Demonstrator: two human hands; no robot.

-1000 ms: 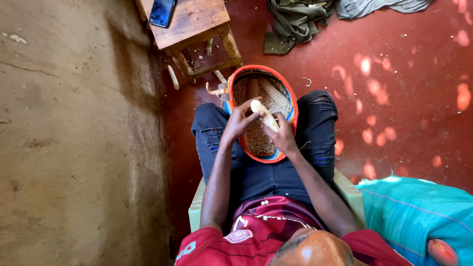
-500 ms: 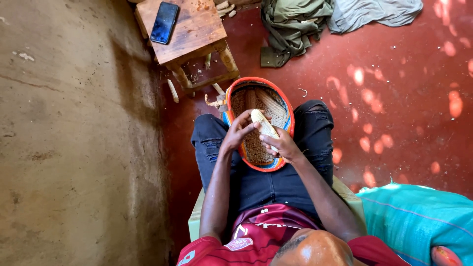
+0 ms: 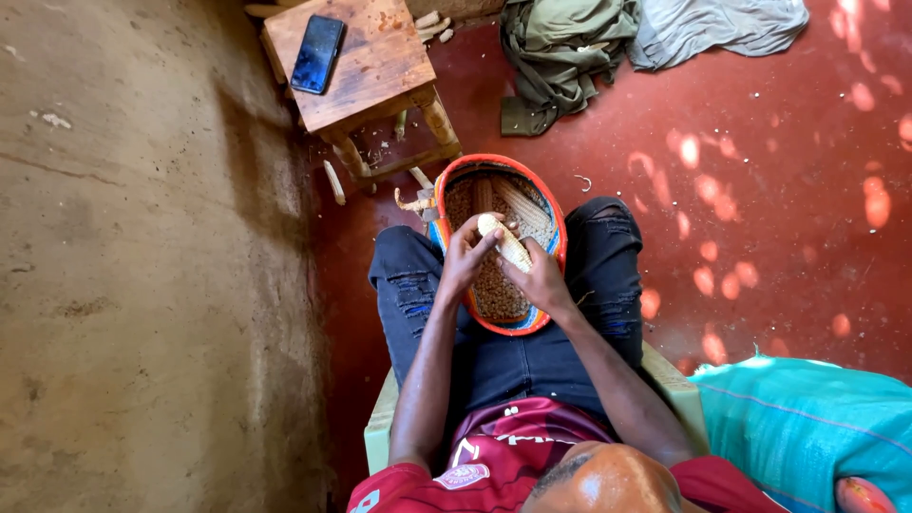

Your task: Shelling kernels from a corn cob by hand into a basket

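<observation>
I sit on a pale seat with a round woven basket (image 3: 554,217), rimmed in orange and blue, held between my knees. It holds loose maize kernels (image 3: 494,296) and some whole cobs (image 3: 521,203). A pale maize cob (image 3: 504,241) is gripped over the basket by both hands. My left hand (image 3: 463,260) wraps its near-left end, thumb against the kernels. My right hand (image 3: 539,278) holds it from the right side.
A small wooden stool (image 3: 366,71) with a dark phone (image 3: 317,52) on it stands ahead on the red floor. Bare cobs (image 3: 333,180) lie around its legs. Crumpled clothes (image 3: 560,57) lie beyond. A teal sack (image 3: 807,427) is at my right, a mud wall (image 3: 123,266) at my left.
The view has shifted, showing more of the stool and phone. Both hands keep gripping the cob over the basket, with small finger movements.
</observation>
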